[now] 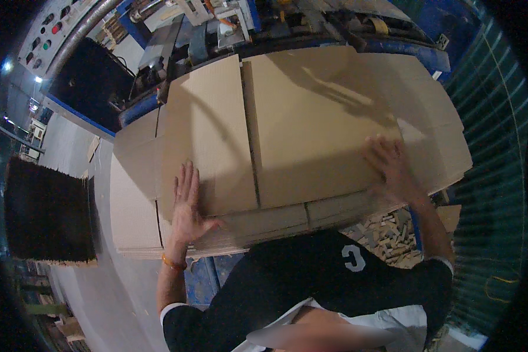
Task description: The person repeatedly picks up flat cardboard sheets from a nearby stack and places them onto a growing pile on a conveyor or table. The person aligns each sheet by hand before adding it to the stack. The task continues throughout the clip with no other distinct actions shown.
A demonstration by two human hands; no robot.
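A flat cardboard box blank [317,135], brown and slotted, lies on top of a stack of similar cardboard sheets [135,182] in front of a blue machine. My left hand [188,208] rests on the left part of the blank, fingers stretched out and thumb spread. Toward the blank's right edge, my right hand [392,164] lies with its fingers spread, somewhat blurred. Neither hand is closed around the cardboard. Shadows fall across the sheet, and a dark slot runs down it between the two hands.
The blue machine [393,56] with rollers and metal parts borders the stack's far side. A control panel [53,32] with buttons stands at upper left. Cardboard scraps [390,234] lie below at right, beside a green corrugated wall [487,176]. Another dark-sided stack [50,211] stands left.
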